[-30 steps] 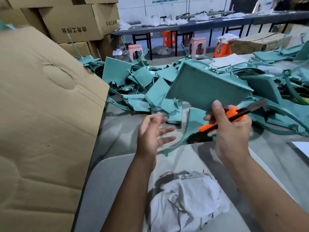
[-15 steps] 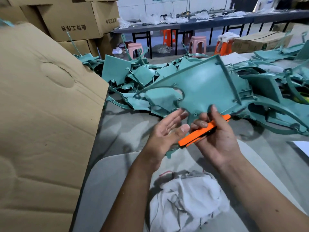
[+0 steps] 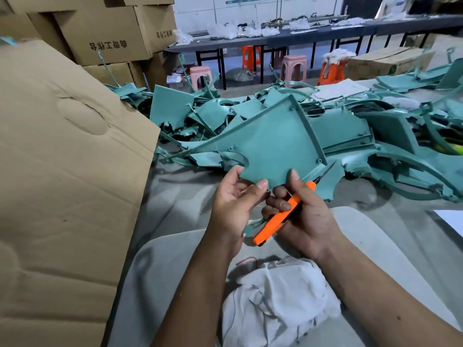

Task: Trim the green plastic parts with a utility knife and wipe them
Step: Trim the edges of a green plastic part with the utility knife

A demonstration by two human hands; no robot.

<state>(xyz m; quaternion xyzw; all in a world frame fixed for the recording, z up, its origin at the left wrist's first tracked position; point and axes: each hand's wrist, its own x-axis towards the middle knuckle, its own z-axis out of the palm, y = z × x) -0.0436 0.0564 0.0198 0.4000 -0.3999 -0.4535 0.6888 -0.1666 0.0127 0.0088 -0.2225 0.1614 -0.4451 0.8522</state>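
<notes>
Since the prior frame, left hand (image 3: 234, 199) has closed onto the green part (image 3: 270, 144); before, its fingers were straight and loose beside it. Left grip: thumb on the near face, fingers behind, pinching the lower edge. Right hand (image 3: 300, 209): grip curled round the knife (image 3: 280, 216), thumb pressed to the part's lower edge. Knife body orange, smooth plastic, thin dark blade tip just past the part's lower right corner. Part held up above the tabletop (image 3: 180, 201), roughly triangular, flat matte panel with raised rim ribs and small screw bosses. Pile (image 3: 375, 136) of similar teal mouldings behind. Crumpled white rag (image 3: 280, 304) near, below the wrists. Creased corrugated cardboard (image 3: 62, 159) at left.
</notes>
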